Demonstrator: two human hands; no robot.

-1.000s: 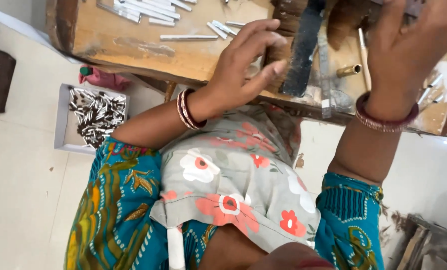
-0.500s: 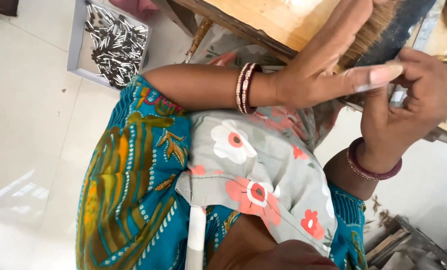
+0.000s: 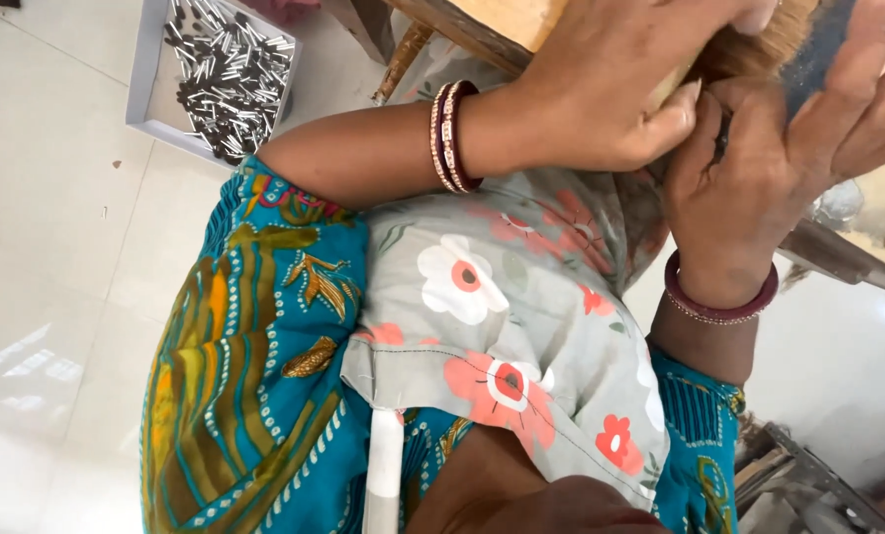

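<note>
My left hand (image 3: 610, 94), with bangles at the wrist, is curled shut over a brown bristle bundle (image 3: 759, 49) at the edge of a wooden table (image 3: 492, 25). My right hand (image 3: 759, 178), with a dark red bangle, meets it from the right. Its fingers press on a dark blue-grey flat piece (image 3: 820, 49) beside the bristles, and its thumb touches my left thumb. The fingers hide what lies between the two hands.
A white tray (image 3: 143, 79) of several small metal tubes sits on the pale tiled floor (image 3: 56, 257) at upper left. A table leg (image 3: 403, 59) stands near it. A grey floral cloth (image 3: 502, 307) covers my lap. Metal frame parts (image 3: 808, 485) lie at lower right.
My left hand has gone from lying flat over the bristles to curled shut on them. My right hand has risen to meet it. The view has dropped and moved closer.
</note>
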